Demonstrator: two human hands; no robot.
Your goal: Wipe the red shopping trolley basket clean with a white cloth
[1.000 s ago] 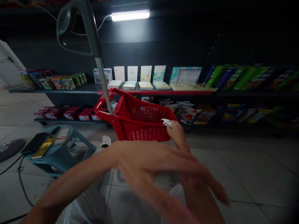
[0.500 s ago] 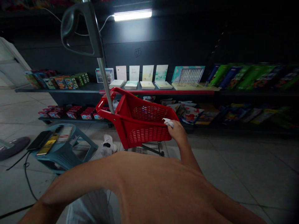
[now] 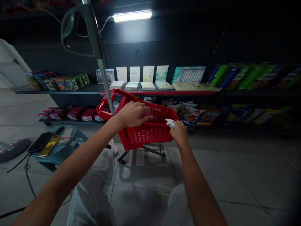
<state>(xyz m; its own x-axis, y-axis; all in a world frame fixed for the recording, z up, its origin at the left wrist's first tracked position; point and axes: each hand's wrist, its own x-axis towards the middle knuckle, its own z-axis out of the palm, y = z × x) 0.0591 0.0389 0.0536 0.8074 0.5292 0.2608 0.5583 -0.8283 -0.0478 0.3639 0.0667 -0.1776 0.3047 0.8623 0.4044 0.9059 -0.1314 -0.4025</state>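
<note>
Over there the right grip (image 3: 180, 133) pinches a white cloth (image 3: 170, 123) at the corner of the red cart (image 3: 150, 134); to its left, the left grip (image 3: 133, 114) hangs over the basket part, fingers loosely spread, and I can't tell whether it touches the rim. The cloth looks soft and very light, best bunched in the fingertips. The cart seems stiff, smooth plastic, apt to roll, so the firmest hold is probably the red handle (image 3: 100, 109) left of the left grip
</note>
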